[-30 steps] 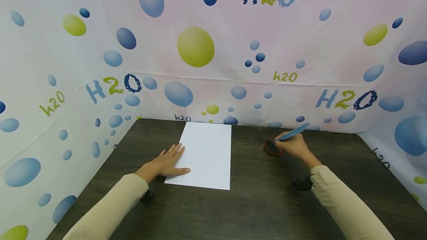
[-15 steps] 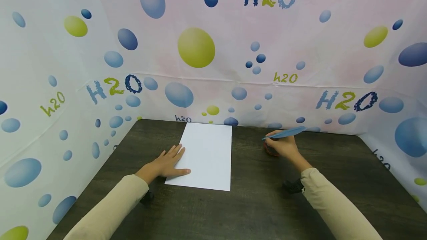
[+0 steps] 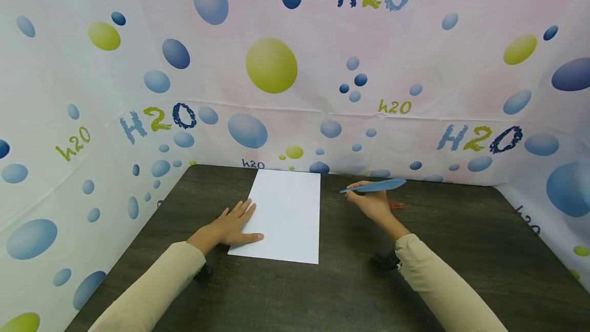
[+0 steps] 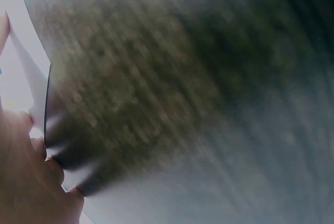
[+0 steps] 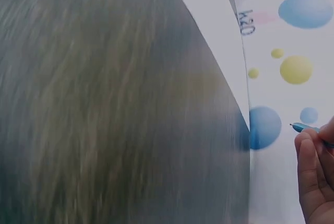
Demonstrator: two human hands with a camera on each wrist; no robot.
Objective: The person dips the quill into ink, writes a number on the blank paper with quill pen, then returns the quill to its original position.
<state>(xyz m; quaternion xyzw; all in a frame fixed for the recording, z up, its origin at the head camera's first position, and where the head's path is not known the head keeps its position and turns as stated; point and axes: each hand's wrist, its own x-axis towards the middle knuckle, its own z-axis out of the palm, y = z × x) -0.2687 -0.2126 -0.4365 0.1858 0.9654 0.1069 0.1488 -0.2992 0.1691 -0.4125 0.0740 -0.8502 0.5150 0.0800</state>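
Observation:
My left hand (image 3: 235,224) lies with spread, straight fingers on the left edge of a blank white sheet of paper (image 3: 290,214). The thumb reaches inward over the sheet's lower part. To the right of the sheet, my right hand (image 3: 370,201) pinches a blue feather pen (image 3: 382,185), its tip pointing left toward the paper and raised over the table. In the right wrist view the pen's pointed tip (image 5: 298,127) sticks out past the fingertips. Behind the right hand shows part of a small red-edged thing (image 3: 397,205), mostly hidden.
A dark wood-look table (image 3: 276,296) carries everything. White sheeting (image 3: 322,91) printed with blue and green dots and "H2O" lettering stands behind the table and on both sides.
My right hand has moved left with the feather pen, away from over the red-edged thing and toward the paper. The pen has tipped flatter. My left hand and the sheet have stayed put.

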